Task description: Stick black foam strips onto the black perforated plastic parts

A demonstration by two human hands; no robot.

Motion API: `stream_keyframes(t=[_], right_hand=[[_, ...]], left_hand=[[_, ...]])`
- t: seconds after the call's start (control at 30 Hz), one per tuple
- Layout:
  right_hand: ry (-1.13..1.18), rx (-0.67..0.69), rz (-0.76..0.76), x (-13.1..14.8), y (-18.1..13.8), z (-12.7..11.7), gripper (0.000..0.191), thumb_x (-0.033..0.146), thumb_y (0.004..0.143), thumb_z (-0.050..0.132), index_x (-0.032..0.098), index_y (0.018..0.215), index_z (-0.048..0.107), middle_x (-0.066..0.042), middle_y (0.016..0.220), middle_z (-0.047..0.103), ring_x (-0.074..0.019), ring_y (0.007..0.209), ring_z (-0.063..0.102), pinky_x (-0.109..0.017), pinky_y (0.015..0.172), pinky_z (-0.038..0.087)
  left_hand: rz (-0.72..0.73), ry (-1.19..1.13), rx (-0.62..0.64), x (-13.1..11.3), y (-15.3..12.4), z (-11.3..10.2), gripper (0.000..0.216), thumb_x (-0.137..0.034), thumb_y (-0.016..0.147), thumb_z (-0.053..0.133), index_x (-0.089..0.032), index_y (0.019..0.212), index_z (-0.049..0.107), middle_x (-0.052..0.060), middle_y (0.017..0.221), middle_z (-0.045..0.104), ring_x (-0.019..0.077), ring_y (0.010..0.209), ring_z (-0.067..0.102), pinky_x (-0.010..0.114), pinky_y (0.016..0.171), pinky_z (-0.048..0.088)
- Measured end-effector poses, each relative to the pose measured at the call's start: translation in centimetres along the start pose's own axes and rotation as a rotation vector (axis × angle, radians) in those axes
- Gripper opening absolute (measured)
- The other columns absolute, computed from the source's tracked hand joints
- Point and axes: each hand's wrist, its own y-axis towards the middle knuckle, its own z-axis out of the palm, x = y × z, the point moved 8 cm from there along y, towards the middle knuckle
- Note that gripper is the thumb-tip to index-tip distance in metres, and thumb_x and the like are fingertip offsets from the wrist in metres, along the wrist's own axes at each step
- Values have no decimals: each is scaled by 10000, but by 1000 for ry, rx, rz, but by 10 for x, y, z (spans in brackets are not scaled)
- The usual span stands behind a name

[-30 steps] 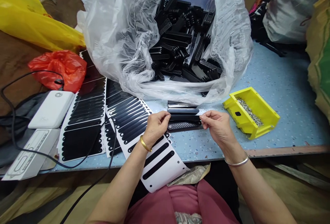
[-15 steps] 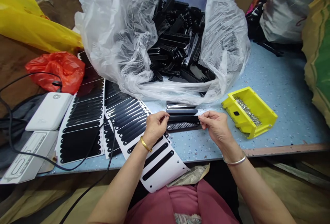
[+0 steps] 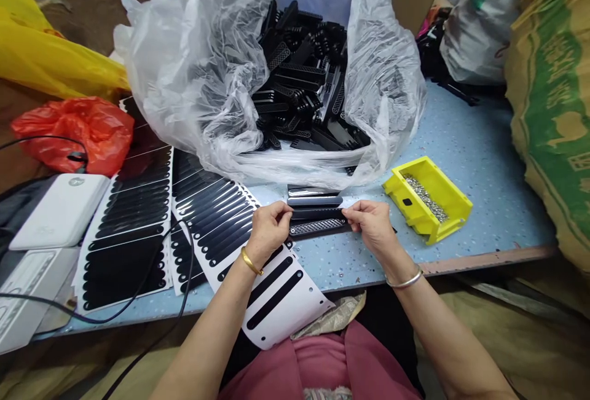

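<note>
My left hand (image 3: 267, 229) and my right hand (image 3: 371, 225) each pinch one end of a long black strip (image 3: 316, 214) held level just above the blue table (image 3: 483, 160). Right under it lies a black mesh-patterned plastic part (image 3: 317, 227), and behind it a few more black parts (image 3: 313, 194) are stacked. Under my left wrist hangs a white backing sheet (image 3: 276, 292) carrying black oblong stickers. A clear plastic bag (image 3: 207, 80) full of black plastic parts (image 3: 304, 86) stands open just beyond my hands.
A yellow bin (image 3: 426, 200) of small metal pieces sits to the right. More sticker sheets (image 3: 133, 215), a white power bank (image 3: 59, 209), black cables (image 3: 138, 289), a red bag (image 3: 76, 133) and a yellow bag (image 3: 46, 56) lie left. A large sack (image 3: 548, 105) stands at the right edge.
Both hands keep their pinch on the black strip over the mesh part. The view has shifted so that everything sits slightly further left.
</note>
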Motion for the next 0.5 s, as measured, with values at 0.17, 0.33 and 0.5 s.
stream_keyframes(t=[0.17,0.33,0.5], right_hand=[[-27,5,-9,0,3,0,204,255,572,781,163,486,620,29,430,533,-65,359,401,-214,363,260],[-134,-10,-77,-1,8,-3,201,274,582,766,169,495,618,40,411,514,-75,367,389,-225,375,258],[-236,-33,-147,1,12,-4,182,286,595,747,177,505,632,33,432,537,-92,399,415,-236,398,300]], left_hand=[[27,11,13,-1,1,0,153,-256,781,568,-189,740,699,3,584,647,149,540,597,249,545,449],[44,17,12,-3,1,0,156,-260,783,571,-189,752,705,6,598,660,152,543,603,254,554,453],[32,9,12,1,1,1,152,-262,788,573,-187,764,702,7,609,661,153,549,605,256,556,454]])
